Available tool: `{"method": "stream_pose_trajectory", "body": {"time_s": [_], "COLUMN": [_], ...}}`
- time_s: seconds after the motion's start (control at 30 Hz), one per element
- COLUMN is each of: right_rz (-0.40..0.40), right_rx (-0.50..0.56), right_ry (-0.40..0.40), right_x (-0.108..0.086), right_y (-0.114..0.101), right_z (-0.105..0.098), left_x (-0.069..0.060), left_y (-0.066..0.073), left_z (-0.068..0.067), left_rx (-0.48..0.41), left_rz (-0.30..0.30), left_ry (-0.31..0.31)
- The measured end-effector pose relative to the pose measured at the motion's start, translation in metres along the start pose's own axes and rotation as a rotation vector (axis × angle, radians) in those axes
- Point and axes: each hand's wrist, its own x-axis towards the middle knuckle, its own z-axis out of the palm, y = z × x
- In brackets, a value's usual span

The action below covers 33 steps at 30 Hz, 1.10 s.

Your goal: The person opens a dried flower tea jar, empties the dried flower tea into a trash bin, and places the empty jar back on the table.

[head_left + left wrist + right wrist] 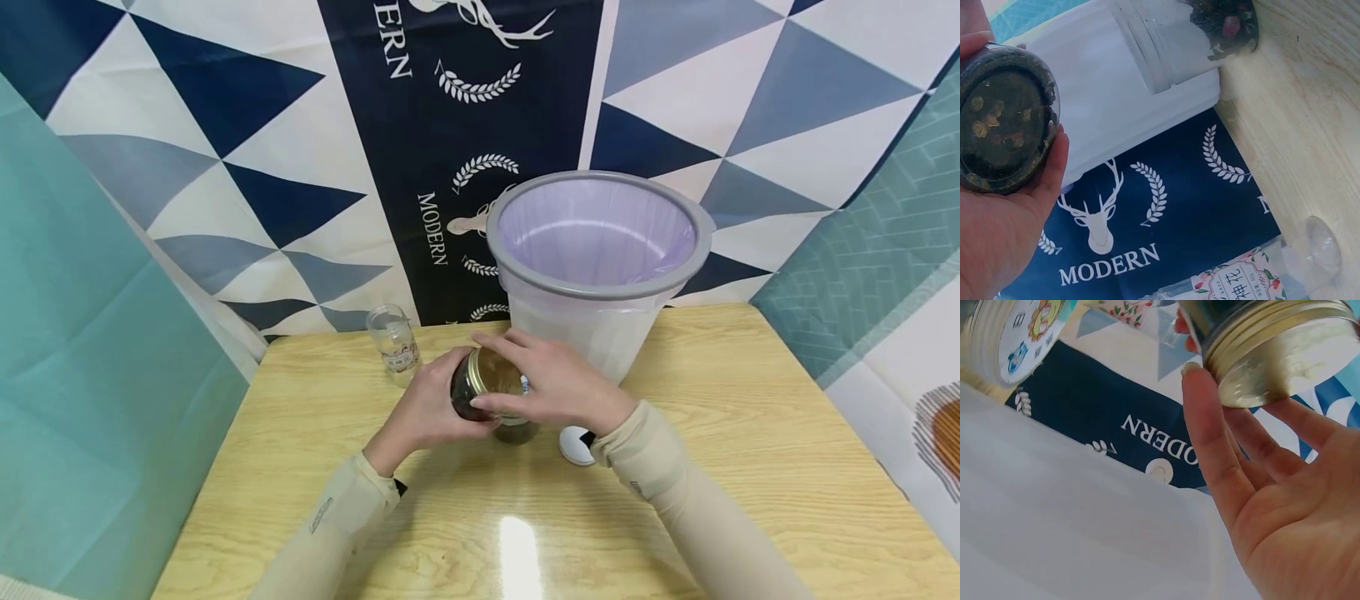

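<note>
My left hand (431, 404) grips a glass jar (461, 389) tipped on its side, its dark dried contents showing through the base in the left wrist view. The jar's gold lid (1272, 369) faces my right hand (558, 379), whose thumb and fingers hold it by the rim. Just beneath and behind my hands stands a second jar (1225, 28) with dark contents, partly hidden in the head view. A round label with stickers (1032, 337) covers its top. Near my right wrist, a white round disc (576, 447) lies on the table.
A waste bin (600, 292) with a lavender liner stands behind my right hand. At the back left is a clear glass jar (393, 337) with a floral label. The wooden table (300, 467) meets a patterned cloth wall (292, 192) at its far edge.
</note>
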Motion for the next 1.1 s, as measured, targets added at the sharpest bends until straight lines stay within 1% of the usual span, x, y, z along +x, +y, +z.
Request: {"method": "stream_pose_trajectory", "body": {"time_s": [0.1, 0.2, 0.4, 0.57, 0.7, 0.87, 1.1], "right_rz": [-0.023, -0.072, -0.190, -0.242, -0.254, -0.246, -0.215], "right_rx": [0.019, 0.047, 0.099, 0.115, 0.109, 0.112, 0.118], "right_ry": [-0.002, -0.004, -0.006, 0.019, 0.037, 0.039, 0.028], "right_x": [-0.001, -0.002, -0.004, -0.006, -0.006, -0.006, -0.007], "right_y": [0.000, 0.002, 0.008, 0.011, 0.012, 0.012, 0.013], "right_z": [0.000, 0.000, -0.004, -0.006, -0.005, -0.004, -0.005], "left_x": [0.000, -0.001, -0.001, -0.002, -0.002, -0.002, -0.003], "left_y": [-0.001, -0.002, -0.003, -0.003, -0.004, -0.003, -0.004], "left_z": [0.001, 0.002, 0.002, 0.001, -0.001, -0.001, 0.000], "left_rx": [0.013, 0.026, 0.012, -0.008, -0.006, -0.010, -0.011], "left_rz": [0.012, 0.018, 0.008, 0.006, 0.006, 0.002, -0.004], "left_ry": [0.001, 0.001, -0.010, 0.002, 0.004, -0.001, 0.002]}}
